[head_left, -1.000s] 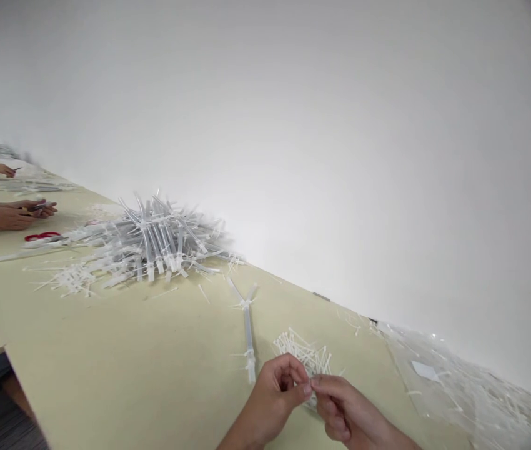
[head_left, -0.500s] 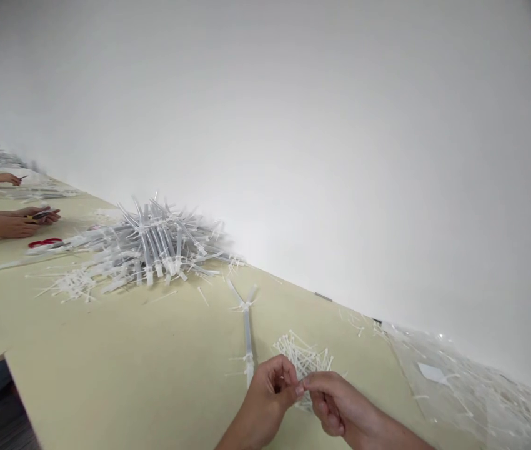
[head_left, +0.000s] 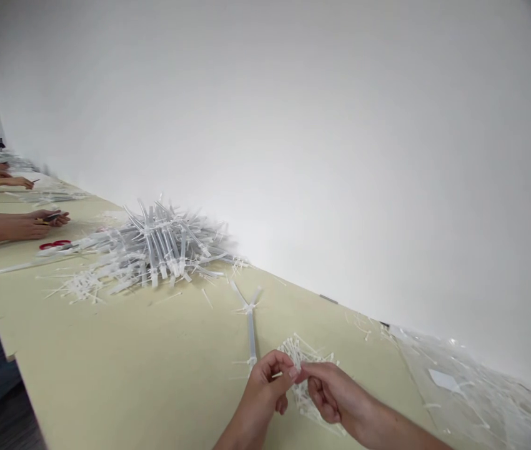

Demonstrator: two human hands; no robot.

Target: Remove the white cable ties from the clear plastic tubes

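My left hand (head_left: 269, 382) and my right hand (head_left: 327, 389) meet at the fingertips near the bottom centre. Both are closed in a pinch; whatever lies between the fingers is too small to make out. Behind and below them a loose heap of white cable ties (head_left: 310, 409) lies on the table. Just left of this heap, a clear tube piece (head_left: 252, 334) with a Y-shaped far end and ties around it lies flat, its near end partly hidden by my left hand.
A large pile of tied clear tubes (head_left: 167, 244) stands at centre left, with loose ties (head_left: 82, 284) and red-handled scissors (head_left: 54, 245) beside it. Other people's hands (head_left: 26, 226) work at far left. A plastic bag of ties (head_left: 481, 387) lies at right, along the wall (head_left: 317, 156).
The view has shifted slightly, so the table items appear further right. My hands stay pinched together, a little higher, and more of the tie heap shows below them.
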